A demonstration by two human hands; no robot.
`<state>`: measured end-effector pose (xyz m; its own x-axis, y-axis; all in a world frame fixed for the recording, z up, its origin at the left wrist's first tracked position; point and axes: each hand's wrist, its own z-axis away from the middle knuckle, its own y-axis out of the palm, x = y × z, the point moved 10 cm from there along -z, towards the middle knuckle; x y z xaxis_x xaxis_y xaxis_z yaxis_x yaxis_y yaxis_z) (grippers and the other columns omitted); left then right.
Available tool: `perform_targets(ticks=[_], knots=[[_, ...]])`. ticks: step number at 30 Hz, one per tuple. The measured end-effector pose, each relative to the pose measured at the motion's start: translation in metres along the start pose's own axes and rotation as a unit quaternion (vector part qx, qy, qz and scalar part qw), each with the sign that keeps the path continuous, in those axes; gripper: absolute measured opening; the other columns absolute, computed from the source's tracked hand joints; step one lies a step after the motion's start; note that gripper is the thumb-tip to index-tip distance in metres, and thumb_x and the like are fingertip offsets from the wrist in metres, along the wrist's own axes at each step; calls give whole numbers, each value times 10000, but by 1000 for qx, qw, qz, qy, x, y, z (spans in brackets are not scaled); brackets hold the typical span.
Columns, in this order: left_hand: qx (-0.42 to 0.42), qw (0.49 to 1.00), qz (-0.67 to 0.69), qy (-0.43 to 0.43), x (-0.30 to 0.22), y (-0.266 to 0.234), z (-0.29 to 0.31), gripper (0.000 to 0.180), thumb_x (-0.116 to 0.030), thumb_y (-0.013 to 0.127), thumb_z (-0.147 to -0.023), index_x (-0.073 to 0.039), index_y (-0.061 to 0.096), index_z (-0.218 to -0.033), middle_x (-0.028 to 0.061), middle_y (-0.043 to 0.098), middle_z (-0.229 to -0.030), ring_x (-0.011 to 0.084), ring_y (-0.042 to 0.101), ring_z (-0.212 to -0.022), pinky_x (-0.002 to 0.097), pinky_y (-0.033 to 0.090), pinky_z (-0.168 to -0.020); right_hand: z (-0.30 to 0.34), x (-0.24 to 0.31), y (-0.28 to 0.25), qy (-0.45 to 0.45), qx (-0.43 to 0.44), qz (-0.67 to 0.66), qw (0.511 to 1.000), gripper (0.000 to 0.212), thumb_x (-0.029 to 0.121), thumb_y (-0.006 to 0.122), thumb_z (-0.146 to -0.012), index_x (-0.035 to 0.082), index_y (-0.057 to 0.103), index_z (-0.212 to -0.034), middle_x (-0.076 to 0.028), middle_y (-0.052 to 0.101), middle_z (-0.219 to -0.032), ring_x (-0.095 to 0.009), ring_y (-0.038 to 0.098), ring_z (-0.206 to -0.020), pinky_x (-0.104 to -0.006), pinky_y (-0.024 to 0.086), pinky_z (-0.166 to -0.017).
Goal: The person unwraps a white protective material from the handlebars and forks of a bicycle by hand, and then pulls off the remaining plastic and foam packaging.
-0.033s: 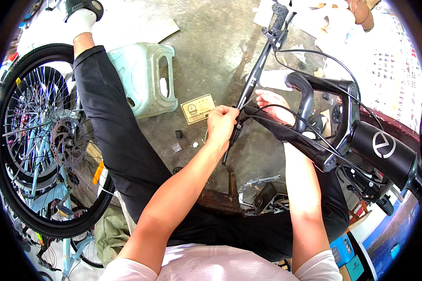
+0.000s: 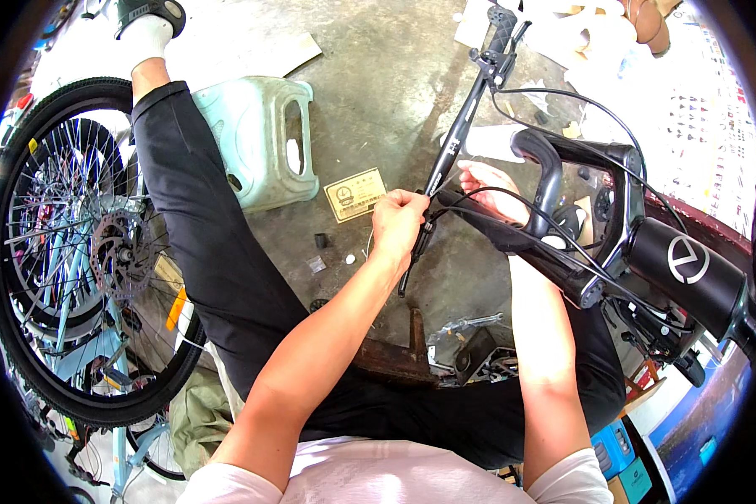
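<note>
A black bicycle handlebar (image 2: 452,144) slants from the upper middle down to my left hand. My left hand (image 2: 397,220) is closed at the bar, thumb and forefinger pressed together; what they pinch is too small to make out. My right hand (image 2: 489,189) reaches up behind a black fork leg (image 2: 500,225), its fingers curled close to the bar. Whatever those fingers hold is hidden. Thin black cables (image 2: 554,220) loop across the right wrist area towards the thick black frame tube (image 2: 689,260), which carries a pale emblem. A ribbed grip (image 2: 501,29) covers the bar's far end.
On the left stands a bicycle wheel (image 2: 92,412) with a disc rotor, beside my outstretched leg. A pale green plastic stool (image 2: 256,139) lies beyond my knee. A yellow printed card (image 2: 354,195) and small parts lie on the floor; tools (image 2: 470,323) lie near my lap.
</note>
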<state>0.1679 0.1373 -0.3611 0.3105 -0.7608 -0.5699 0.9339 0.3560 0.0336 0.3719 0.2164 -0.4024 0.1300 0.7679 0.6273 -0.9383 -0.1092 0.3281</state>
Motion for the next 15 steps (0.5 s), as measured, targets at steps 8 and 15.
perform_targets(ticks=[8, 15], knots=[[-8, 999, -39, -14, 12, 2, 8, 124, -151, 718, -849, -33, 687, -871, 13, 633, -762, 98, 553, -690, 269, 442, -633, -2, -7, 7, 17, 20, -18, 1000, 172, 201, 727, -960, 88, 682, -1081, 44, 642, -902, -42, 603, -759, -181, 473, -704], [-1, 996, -86, 35, 1, 8, 14, 114, -123, 703, -844, -13, 703, -875, 13, 656, -771, 93, 567, -702, 268, 451, -645, -1, -14, -7, 1, 16, -59, 998, 158, 225, 686, -999, 77, 639, -1021, -15, 638, -887, -118, 603, -798, -261, 472, -728]])
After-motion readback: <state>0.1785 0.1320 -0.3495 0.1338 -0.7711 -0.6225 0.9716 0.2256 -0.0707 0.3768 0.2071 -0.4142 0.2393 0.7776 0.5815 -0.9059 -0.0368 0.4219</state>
